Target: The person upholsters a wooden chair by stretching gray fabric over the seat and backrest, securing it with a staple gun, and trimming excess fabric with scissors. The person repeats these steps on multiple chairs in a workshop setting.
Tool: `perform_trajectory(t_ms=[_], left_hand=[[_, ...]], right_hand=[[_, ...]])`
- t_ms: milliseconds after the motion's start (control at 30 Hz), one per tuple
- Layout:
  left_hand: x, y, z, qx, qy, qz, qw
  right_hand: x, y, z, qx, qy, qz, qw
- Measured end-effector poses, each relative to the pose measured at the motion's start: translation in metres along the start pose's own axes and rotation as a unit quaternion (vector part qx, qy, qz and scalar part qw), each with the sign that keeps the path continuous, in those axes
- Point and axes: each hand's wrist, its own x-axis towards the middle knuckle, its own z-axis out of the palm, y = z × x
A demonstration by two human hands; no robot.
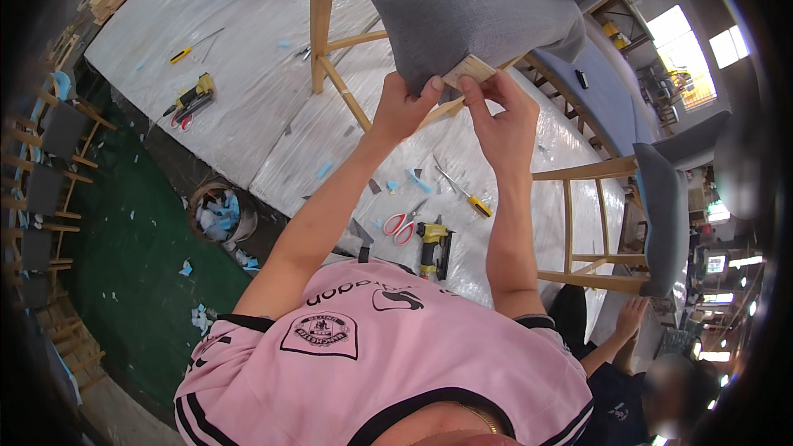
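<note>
A chair with grey fabric upholstery (pixel 471 4) and light wooden legs (pixel 320 25) stands on the covered table in front of me. At the near edge of its upholstery is a small pale, wood-coloured flat piece (pixel 469 71). My right hand (pixel 505 116) closes on this piece, thumb on its face. My left hand (pixel 405 107) pinches at the grey fabric edge beside it, thumb against the piece's left end; its fingertips are partly hidden. Below my hands lie red-handled scissors (pixel 402 228), a yellow-handled screwdriver (pixel 477 205) and a yellow-and-black staple gun (pixel 433 248).
Farther left on the table (pixel 248 0) lie a second staple gun (pixel 195 96) and another yellow screwdriver (pixel 182 54). A scrap bin (pixel 219 213) stands by its left edge. At right are another grey chair (pixel 661 219) and a person's hand (pixel 632 315). Chairs line the far left.
</note>
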Motion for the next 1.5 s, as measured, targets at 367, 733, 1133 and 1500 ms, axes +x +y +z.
perform_trajectory(t_ms=[367,733,1133,1500], left_hand=[[0.002,-0.003,0.008,-0.059,0.037,0.056,0.996],[-0.001,0.0,0.003,-0.065,0.005,-0.016,0.998],[0.027,0.052,-0.051,0.189,0.061,0.117,0.973],[0.117,0.159,0.038,0.573,-0.246,0.251,0.74]], right_hand=[[-0.001,0.015,0.0,0.051,-0.003,-0.013,0.999],[-0.057,0.054,0.06,0.582,-0.083,0.33,0.738],[-0.047,0.058,0.093,0.598,-0.028,0.206,0.774],[-0.056,0.06,0.105,0.574,0.008,0.178,0.8]])
